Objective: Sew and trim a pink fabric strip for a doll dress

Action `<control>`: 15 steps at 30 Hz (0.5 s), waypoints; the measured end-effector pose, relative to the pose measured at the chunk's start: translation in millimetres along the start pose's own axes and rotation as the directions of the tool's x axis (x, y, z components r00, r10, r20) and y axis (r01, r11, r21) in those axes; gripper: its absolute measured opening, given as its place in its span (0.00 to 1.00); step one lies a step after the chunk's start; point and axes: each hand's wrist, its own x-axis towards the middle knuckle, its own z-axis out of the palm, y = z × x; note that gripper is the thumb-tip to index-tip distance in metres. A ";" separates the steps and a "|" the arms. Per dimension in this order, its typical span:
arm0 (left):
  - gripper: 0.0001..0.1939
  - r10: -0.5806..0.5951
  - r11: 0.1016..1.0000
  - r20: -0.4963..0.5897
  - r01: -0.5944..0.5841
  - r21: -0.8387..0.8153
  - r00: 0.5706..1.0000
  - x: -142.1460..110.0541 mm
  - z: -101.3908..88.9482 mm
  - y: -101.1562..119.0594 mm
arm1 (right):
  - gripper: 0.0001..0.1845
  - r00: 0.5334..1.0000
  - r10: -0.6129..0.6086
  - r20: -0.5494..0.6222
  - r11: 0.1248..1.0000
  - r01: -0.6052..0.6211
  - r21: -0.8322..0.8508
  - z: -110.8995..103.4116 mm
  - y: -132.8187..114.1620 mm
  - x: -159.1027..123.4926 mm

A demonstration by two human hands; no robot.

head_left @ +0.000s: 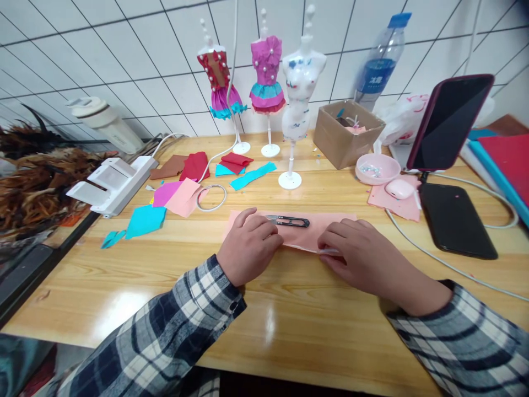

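Observation:
A pink strip of crepe-like paper or cloth (308, 234) lies lengthwise on the table in front of me. Black thread snips (291, 221) rest on top of it, their blade tips close to my left hand. My left hand (250, 245) is over the strip's left part, fingers curled at its near edge; the thumb is hidden. At the right part, my right hand (355, 253) pinches the near edge with closed fingers. A thin white band (303, 248) runs along that edge between the hands; I cannot tell whether it is tape or a fold.
Behind stand two dressed mini mannequins (218, 82) and a bare patterned one (296, 94). Coloured scraps (145, 220) lie left. Rightward are a cardboard box (345, 143), a pink bead bowl (378, 170), a black phone (457, 220), a propped phone (450, 121) and a cable (438, 256).

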 end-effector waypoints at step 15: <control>0.08 0.031 1.000 -0.082 -0.031 0.005 0.996 26.2 15.6 32.3 | 0.04 0.987 0.005 -0.163 0.997 -0.018 -0.077 -2.5 -3.2 -4.7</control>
